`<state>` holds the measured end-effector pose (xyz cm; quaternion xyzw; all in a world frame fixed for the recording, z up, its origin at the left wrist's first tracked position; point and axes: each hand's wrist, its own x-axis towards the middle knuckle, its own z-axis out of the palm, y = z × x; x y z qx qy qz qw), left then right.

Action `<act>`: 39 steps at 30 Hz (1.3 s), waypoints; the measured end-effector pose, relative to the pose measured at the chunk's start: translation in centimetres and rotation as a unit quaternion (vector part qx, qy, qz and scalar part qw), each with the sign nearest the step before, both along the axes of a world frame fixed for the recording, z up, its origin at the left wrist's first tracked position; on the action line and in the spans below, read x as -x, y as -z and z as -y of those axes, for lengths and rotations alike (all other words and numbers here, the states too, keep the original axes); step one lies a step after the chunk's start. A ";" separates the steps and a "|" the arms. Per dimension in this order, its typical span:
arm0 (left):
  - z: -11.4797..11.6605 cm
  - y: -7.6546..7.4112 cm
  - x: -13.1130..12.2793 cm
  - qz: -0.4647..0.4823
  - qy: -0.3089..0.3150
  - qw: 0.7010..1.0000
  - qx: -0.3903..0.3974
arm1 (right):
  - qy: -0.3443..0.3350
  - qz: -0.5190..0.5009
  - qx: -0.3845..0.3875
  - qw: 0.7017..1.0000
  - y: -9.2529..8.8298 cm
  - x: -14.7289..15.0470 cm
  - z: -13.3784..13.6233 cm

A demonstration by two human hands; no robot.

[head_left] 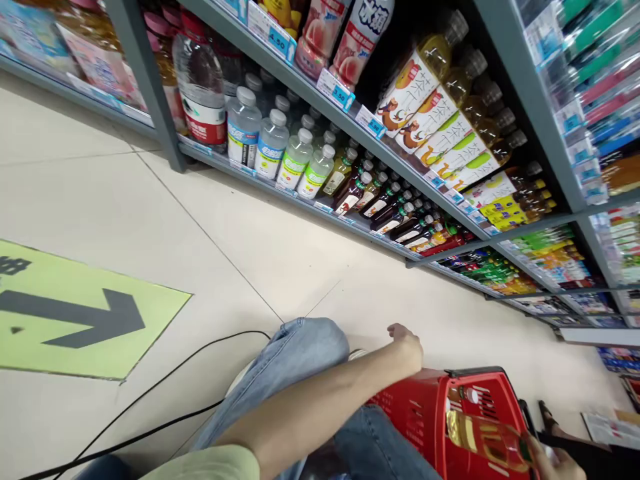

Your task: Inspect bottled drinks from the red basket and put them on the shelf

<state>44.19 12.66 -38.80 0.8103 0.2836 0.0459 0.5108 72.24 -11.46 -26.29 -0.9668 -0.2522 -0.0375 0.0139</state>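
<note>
My left hand (406, 348) hangs over the floor by the near side of a red shopping basket (415, 407). Its fingers are curled in, with nothing visible in them. At the lower right, my right hand (555, 461) is closed around the cap end of a clear bottle of yellow drink (483, 437). The bottle lies tilted across the basket's opening, its base toward the left. Behind it in the basket, a white-capped bottle (470, 395) shows in part. Some of my right hand's fingers are cut off by the frame edge or hidden behind the bottle.
Grey store shelves (300, 80) of bottled drinks run diagonally across the top and right. A large red-capped water bottle (200, 93) stands on the bottom shelf. A green floor arrow sign (165, 300) and black cables (200, 347) lie at left. My bent knees (320, 333) are in front.
</note>
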 end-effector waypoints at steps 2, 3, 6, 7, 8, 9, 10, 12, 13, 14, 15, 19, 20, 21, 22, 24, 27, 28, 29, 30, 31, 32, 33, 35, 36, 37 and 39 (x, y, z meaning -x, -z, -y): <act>-1.0 -1.0 1.2 -0.012 0.037 0.998 -0.045 | 0.074 0.084 -0.004 0.994 -3.0 2.8 -0.7; -1.3 -1.5 1.7 -0.007 0.054 0.996 -0.070 | 0.075 0.115 -0.009 0.991 -4.3 4.5 -1.3; -2.0 -3.0 2.8 0.021 0.112 0.983 -0.141 | 0.056 0.175 -0.061 0.981 -7.3 9.0 -3.4; -2.3 -3.5 2.9 0.031 0.129 0.978 -0.160 | 0.041 0.181 -0.119 0.975 -7.9 10.1 -4.1; -2.5 -3.9 2.9 0.039 0.138 0.973 -0.178 | 0.019 0.164 -0.199 0.966 -8.4 11.1 -4.7; -2.8 -4.2 2.8 0.050 0.144 0.969 -0.196 | -0.007 0.130 -0.272 0.954 -8.6 11.9 -5.2; -2.9 -4.5 2.6 0.073 0.153 0.962 -0.216 | -0.031 0.091 -0.328 0.940 -8.6 12.6 -5.6; -2.9 -5.0 2.4 0.152 0.182 0.938 -0.251 | -0.072 0.007 -0.390 0.918 -8.2 13.9 -6.4; -2.7 -5.1 2.4 0.198 0.197 0.924 -0.261 | -0.090 -0.028 -0.404 0.910 -7.8 14.6 -6.7; -2.4 -5.1 2.5 0.236 0.208 0.911 -0.265 | -0.106 -0.056 -0.410 0.904 -7.4 15.2 -7.1; -2.0 -5.1 2.6 0.262 0.212 0.904 -0.263 | -0.122 -0.075 -0.413 0.899 -6.9 15.8 -7.4; -0.5 -4.4 3.7 0.271 0.166 0.910 -0.265 | -0.174 -0.065 -0.444 0.877 -4.7 17.5 -8.7; -0.4 -4.2 4.0 0.268 0.149 0.910 -0.280 | -0.180 -0.053 -0.460 0.868 -4.1 17.7 -8.9; -0.3 -3.9 4.2 0.265 0.132 0.907 -0.300 | -0.181 -0.051 -0.483 0.855 -3.4 18.0 -9.0; -0.3 -3.7 4.4 0.262 0.115 0.902 -0.323 | -0.174 -0.072 -0.509 0.840 -2.7 18.3 -9.2; -0.5 -3.2 4.7 0.261 0.080 0.890 -0.365 | -0.142 -0.184 -0.553 0.800 -1.4 19.0 -9.5; -0.5 -2.8 4.7 0.274 0.032 0.877 -0.393 | -0.128 -0.402 -0.546 0.724 0.0 20.2 -10.1; -0.3 -2.7 4.7 0.282 0.024 0.876 -0.391 | -0.142 -0.446 -0.534 0.704 0.2 20.6 -10.3; 0.0 -2.6 4.6 0.290 0.020 0.878 -0.380 | -0.161 -0.470 -0.526 0.690 0.4 21.0 -10.4; 0.6 -2.5 4.5 0.298 0.022 0.883 -0.363 | -0.178 -0.478 -0.525 0.681 0.5 21.3 -10.5; 1.2 -2.5 4.5 0.305 0.028 0.889 -0.340 | -0.189 -0.473 -0.532 0.676 0.6 21.6 -10.5; 1.9 -2.4 4.5 0.310 0.032 0.898 -0.312 | -0.192 -0.458 -0.546 0.675 0.7 21.8 -10.4; 2.5 -2.4 4.5 0.315 0.047 0.905 -0.282 | -0.186 -0.440 -0.561 0.676 0.7 21.9 -10.3; 3.3 -2.7 4.8 0.316 0.045 0.925 -0.208 | -0.151 -0.413 -0.588 0.679 0.7 21.8 -9.6; 3.3 -3.0 5.0 0.322 0.054 0.930 -0.168 | -0.125 -0.410 -0.591 0.683 0.7 21.4 -9.1; 3.1 -3.5 5.3 0.338 0.072 0.930 -0.121 | -0.099 -0.414 -0.588 0.688 0.7 20.8 -8.4; 2.0 -5.0 6.0 0.352 0.120 0.928 -0.002 | -0.031 -0.397 -0.595 0.698 0.7 19.3 -7.0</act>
